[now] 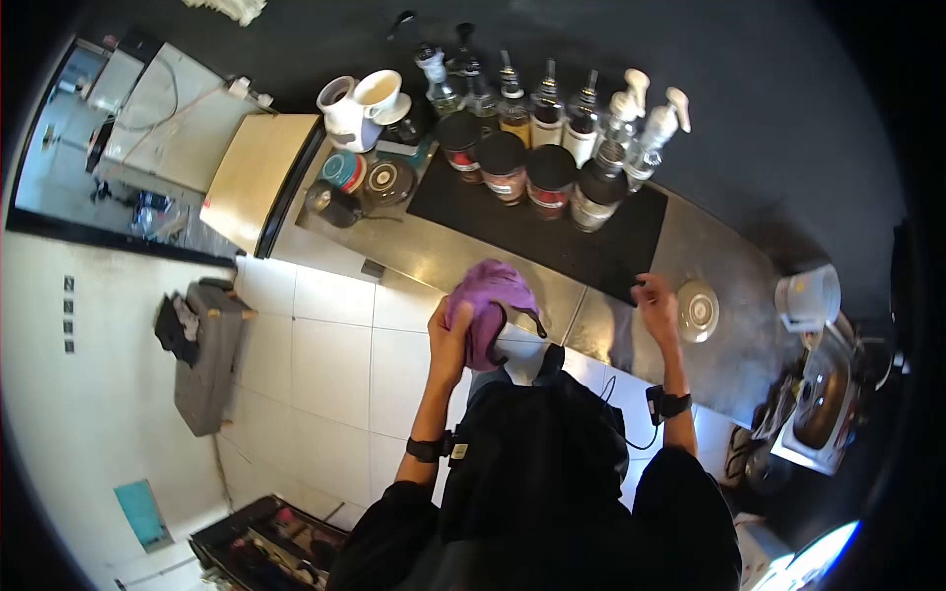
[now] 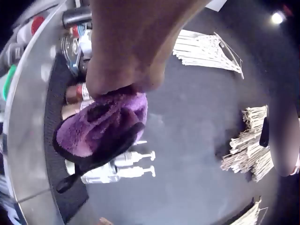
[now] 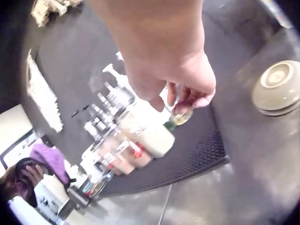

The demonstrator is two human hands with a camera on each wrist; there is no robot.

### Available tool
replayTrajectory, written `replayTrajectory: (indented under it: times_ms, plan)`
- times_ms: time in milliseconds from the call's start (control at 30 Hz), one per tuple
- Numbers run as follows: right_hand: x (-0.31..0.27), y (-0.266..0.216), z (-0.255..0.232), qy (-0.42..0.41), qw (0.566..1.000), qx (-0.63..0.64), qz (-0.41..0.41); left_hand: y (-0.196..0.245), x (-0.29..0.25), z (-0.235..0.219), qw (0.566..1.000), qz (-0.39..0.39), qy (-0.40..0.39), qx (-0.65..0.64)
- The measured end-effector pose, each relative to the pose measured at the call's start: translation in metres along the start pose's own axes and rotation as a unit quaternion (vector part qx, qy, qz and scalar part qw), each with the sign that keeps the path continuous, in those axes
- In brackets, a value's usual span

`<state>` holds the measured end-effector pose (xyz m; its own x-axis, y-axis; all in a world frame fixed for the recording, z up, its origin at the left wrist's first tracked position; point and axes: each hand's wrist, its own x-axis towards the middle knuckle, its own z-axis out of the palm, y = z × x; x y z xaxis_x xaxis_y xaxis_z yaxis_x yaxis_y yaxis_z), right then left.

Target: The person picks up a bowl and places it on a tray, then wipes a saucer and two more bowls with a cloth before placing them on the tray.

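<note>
A purple cloth (image 1: pixel 493 295) with black edging and a black loop hangs bunched in my left hand (image 1: pixel 448 330), in front of the steel counter's edge. In the left wrist view, the cloth (image 2: pixel 103 124) sags below the fingers. My right hand (image 1: pixel 658 307) is over the counter by the corner of the black mat (image 1: pixel 552 231), fingers loosely bent. The right wrist view shows this hand (image 3: pixel 176 79) overlapping the bottles behind it, with no held thing showing. Beside it an upturned bowl (image 1: pixel 698 310) sits on the steel.
Lidded jars (image 1: pixel 503 167) line the mat, with pourer and pump bottles (image 1: pixel 547 108) behind. A white grinder-like appliance (image 1: pixel 345 113) and stacked dishes (image 1: pixel 389 180) stand on the left. A clear bucket (image 1: pixel 808 297) and a sink (image 1: pixel 826 399) are on the right.
</note>
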<state>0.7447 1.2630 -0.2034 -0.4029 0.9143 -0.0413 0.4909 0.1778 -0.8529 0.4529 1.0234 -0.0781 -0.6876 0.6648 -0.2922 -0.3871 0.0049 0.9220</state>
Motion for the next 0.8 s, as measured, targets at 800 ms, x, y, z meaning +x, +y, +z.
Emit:
replayTrajectory:
  times_ms: [800]
  plan:
    - [0.214,-0.316,0.5,-0.308,0.867,-0.389,-0.048,-0.001,0.043,-0.266,0.924,-0.078,0.011,0.373]
